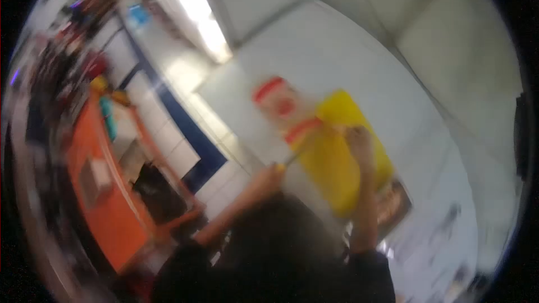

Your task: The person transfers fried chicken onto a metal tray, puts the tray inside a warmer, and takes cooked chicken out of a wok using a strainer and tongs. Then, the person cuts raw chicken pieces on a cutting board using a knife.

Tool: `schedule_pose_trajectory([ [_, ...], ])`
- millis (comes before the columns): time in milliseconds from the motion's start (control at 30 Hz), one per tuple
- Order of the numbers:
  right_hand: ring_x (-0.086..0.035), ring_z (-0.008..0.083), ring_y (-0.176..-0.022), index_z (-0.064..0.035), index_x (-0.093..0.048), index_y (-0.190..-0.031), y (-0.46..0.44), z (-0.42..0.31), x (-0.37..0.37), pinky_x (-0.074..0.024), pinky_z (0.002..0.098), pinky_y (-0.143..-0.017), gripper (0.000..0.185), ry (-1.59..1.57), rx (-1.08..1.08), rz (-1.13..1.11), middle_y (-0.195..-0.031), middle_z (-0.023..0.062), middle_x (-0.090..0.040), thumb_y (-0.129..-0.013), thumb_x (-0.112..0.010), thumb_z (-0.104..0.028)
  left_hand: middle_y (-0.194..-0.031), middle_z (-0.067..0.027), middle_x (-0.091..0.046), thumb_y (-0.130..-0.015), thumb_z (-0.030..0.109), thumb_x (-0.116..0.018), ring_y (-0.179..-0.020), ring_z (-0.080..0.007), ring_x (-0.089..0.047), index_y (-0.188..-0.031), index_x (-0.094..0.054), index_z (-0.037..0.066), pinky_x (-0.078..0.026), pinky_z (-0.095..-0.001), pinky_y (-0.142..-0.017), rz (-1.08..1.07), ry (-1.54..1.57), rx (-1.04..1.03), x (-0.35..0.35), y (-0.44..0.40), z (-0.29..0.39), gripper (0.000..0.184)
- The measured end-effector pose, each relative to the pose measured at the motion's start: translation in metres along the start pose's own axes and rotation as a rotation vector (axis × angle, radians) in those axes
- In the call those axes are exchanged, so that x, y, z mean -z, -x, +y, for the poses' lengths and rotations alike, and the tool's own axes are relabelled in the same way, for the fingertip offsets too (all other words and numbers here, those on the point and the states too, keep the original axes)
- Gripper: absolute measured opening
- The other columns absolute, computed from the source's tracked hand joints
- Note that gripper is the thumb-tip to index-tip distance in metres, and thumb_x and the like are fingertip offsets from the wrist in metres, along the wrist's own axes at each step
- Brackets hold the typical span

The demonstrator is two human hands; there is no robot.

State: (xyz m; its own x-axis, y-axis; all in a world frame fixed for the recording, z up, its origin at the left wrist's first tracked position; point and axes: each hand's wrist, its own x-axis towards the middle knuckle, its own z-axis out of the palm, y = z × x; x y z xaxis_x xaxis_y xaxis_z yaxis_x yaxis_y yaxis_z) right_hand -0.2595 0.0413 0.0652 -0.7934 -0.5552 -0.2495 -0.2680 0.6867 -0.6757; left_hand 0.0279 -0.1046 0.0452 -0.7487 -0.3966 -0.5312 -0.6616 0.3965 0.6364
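Note:
The whole view is smeared by motion. My left hand (272, 178) is closed around a long thin tool (297, 156) with a yellow end near the fingers; its exact kind is too blurred to tell. The tool slants up and to the right over a yellow sheet or board (331, 171). Above that yellow piece is my right hand (358, 139), its fingers bent and drawn together; what they hold is too blurred to make out. Beyond the hands a white and red packet (283, 108) lies on the white table, against the yellow piece's upper left edge.
The white table (418, 151) meets grey partition panels (455, 33). A brown picture-like item (396, 205) lies beside my right forearm. To the left stands an orange counter (106, 207) with a black bag (160, 193) and boxes. White floor tiles with a dark blue band run between.

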Motion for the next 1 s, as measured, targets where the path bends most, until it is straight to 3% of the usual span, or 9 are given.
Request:
schedule_pose_trajectory([
  [100, -0.062, 0.0138, -0.085, -0.0036, -0.049, -0.125, -0.045, 0.223, -0.117, -0.0522, 0.0275, -0.077, 0.032, -0.583, 0.335, 0.036, -0.102, 0.0043, -0.063, -0.097, -0.052, -0.019, -0.080, -0.0322, -0.063, -0.098, 0.032, -0.048, -0.077, -0.0521, -0.061, -0.108, -0.051, -0.004, -0.046, -0.0590, -0.063, 0.100, 0.010, -0.168, -0.017, -0.008, -0.026, 0.038],
  [167, -0.064, 0.0227, -0.088, -0.0068, -0.064, -0.106, -0.018, 0.160, -0.084, -0.0517, 0.0335, -0.079, 0.022, 0.595, 0.366, -0.055, -0.099, 0.0122, -0.067, -0.094, -0.051, -0.020, -0.079, -0.0332, -0.062, -0.098, 0.032, -0.048, -0.076, -0.0531, -0.060, -0.107, -0.050, -0.004, -0.045, -0.0595, -0.064, 0.058, 0.004, -0.180, -0.010, -0.002, 0.002, 0.037],
  [233, -0.063, 0.0216, -0.090, -0.0080, -0.064, -0.108, 0.012, 0.098, -0.047, -0.0510, 0.0313, -0.080, 0.026, 0.269, 0.165, -0.158, -0.099, 0.0126, -0.066, -0.096, -0.054, -0.029, -0.077, -0.0331, -0.061, -0.098, 0.032, -0.048, -0.076, -0.0535, -0.059, -0.104, -0.049, -0.003, -0.044, -0.0604, -0.064, 0.046, -0.021, -0.163, -0.015, -0.004, 0.003, 0.035],
  [300, -0.064, 0.0281, -0.081, -0.0119, -0.069, -0.099, 0.034, 0.056, -0.029, -0.0519, 0.0361, -0.071, 0.024, 0.169, -0.263, 0.032, -0.092, 0.0119, -0.067, -0.093, -0.055, -0.030, -0.077, -0.0331, -0.061, -0.098, 0.031, -0.048, -0.076, -0.0537, -0.059, -0.103, -0.048, -0.002, -0.044, -0.0609, -0.065, 0.003, -0.084, -0.168, -0.017, -0.006, 0.015, 0.033],
  [533, -0.066, 0.0298, -0.079, -0.0109, -0.069, -0.095, 0.050, 0.107, -0.051, -0.0519, 0.0399, -0.068, 0.019, 0.584, 0.278, 0.176, -0.091, 0.0114, -0.068, -0.088, -0.055, -0.021, -0.073, -0.0314, -0.061, -0.098, 0.027, -0.048, -0.072, -0.0525, -0.059, -0.098, -0.045, 0.001, -0.044, -0.0613, -0.063, 0.156, -0.252, -0.187, -0.023, -0.019, 0.019, 0.026],
  [733, -0.065, 0.0283, -0.076, -0.0083, -0.068, -0.091, 0.067, 0.130, -0.057, -0.0527, 0.0377, -0.068, 0.019, 0.576, 0.131, 0.007, -0.085, 0.0124, -0.067, -0.086, -0.055, -0.020, -0.073, -0.0317, -0.060, -0.099, 0.026, -0.048, -0.071, -0.0527, -0.058, -0.097, -0.044, 0.002, -0.043, -0.0617, -0.062, 0.135, -0.201, -0.243, -0.026, -0.022, 0.032, 0.025],
  [833, -0.065, 0.0309, -0.077, -0.0068, -0.068, -0.089, 0.092, 0.135, -0.050, -0.0531, 0.0385, -0.070, 0.019, 0.294, 0.167, 0.288, -0.081, 0.0138, -0.066, -0.087, -0.055, -0.021, -0.072, -0.0322, -0.060, -0.099, 0.026, -0.048, -0.070, -0.0525, -0.058, -0.097, -0.044, 0.002, -0.043, -0.0617, -0.062, 0.060, -0.165, -0.294, -0.039, -0.028, 0.041, 0.025],
  [933, -0.064, 0.0340, -0.079, -0.0067, -0.067, -0.086, 0.101, 0.114, -0.032, -0.0526, 0.0412, -0.072, 0.020, 0.794, -0.001, 0.064, -0.082, 0.0145, -0.066, -0.087, -0.056, -0.023, -0.071, -0.0324, -0.059, -0.099, 0.026, -0.048, -0.070, -0.0522, -0.058, -0.098, -0.044, 0.001, -0.044, -0.0613, -0.062, 0.018, -0.181, -0.318, -0.054, -0.034, 0.058, 0.025],
  [1000, -0.064, 0.0341, -0.080, -0.0053, -0.065, -0.087, 0.097, 0.090, -0.027, -0.0520, 0.0427, -0.071, 0.020, 0.330, -0.098, 0.258, -0.085, 0.0154, -0.065, -0.087, -0.057, -0.024, -0.070, -0.0323, -0.059, -0.099, 0.026, -0.047, -0.069, -0.0522, -0.058, -0.099, -0.044, 0.000, -0.044, -0.0611, -0.062, 0.014, -0.203, -0.331, -0.064, -0.038, 0.066, 0.025],
])
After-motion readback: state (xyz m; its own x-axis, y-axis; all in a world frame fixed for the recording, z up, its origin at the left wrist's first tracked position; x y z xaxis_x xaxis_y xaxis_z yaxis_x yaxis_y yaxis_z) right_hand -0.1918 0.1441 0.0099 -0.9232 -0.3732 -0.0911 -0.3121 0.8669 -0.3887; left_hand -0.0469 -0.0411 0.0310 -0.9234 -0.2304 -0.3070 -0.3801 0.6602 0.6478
